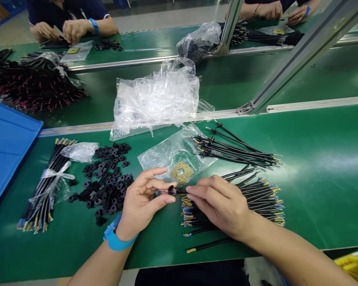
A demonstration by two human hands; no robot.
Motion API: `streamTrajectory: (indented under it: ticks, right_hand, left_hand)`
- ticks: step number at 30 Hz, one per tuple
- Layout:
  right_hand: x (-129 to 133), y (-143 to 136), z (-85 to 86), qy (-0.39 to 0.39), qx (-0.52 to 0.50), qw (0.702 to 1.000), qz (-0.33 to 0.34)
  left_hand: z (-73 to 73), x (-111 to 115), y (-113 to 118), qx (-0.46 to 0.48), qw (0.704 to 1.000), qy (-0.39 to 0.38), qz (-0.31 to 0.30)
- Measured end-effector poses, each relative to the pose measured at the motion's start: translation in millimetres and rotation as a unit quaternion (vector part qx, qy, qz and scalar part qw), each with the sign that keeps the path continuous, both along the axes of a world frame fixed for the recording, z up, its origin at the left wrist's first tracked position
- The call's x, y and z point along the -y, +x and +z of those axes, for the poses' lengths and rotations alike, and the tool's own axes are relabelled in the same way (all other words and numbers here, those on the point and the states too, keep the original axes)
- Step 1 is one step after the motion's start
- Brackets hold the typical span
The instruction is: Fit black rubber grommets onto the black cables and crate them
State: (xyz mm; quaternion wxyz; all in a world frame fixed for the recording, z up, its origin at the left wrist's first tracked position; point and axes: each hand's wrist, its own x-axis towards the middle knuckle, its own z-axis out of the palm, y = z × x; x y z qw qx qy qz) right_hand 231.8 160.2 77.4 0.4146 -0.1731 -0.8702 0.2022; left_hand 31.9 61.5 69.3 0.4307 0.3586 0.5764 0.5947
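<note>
My left hand (pixel 146 198), with a blue band at the wrist, pinches a small black rubber piece (pixel 171 190) between thumb and fingers. From the right, my right hand (pixel 220 202) grips a black cable whose end meets that piece; thin wire ends show near my left fingers. Under and beside my right hand lies a wide row of black cables (pixel 265 202) with coloured wire ends. A pile of black rubber pieces (pixel 107 186) lies left of my left hand. Just beyond my hands, a yellowish square pad (pixel 181 172) rests on a clear plastic bag (pixel 155 153).
Cables with black pieces fitted (pixel 238 149) lie at the back right. A tied cable bundle (pixel 47 186) and a blue bin (pixel 8 139) are at left. Crumpled plastic bags (pixel 158 99) lie by the metal rail. Across the bench, two people's hands work near more cables.
</note>
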Motion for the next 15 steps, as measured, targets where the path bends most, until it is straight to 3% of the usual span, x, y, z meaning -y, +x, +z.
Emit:
streamTrajectory:
  ticks: [6, 15]
  right_hand:
    - [-0.3, 1.7, 7.3, -0.046, -0.02, 0.999, -0.013]
    - [3.1, 0.2, 6.6, -0.116, -0.028, 0.993, -0.011]
  left_hand:
    - [-1.1, -3.0, 0.4, 0.151, 0.986, 0.046, -0.059]
    - [-3.8, -7.2, 3.0, 0.2, 0.976, 0.05, -0.062]
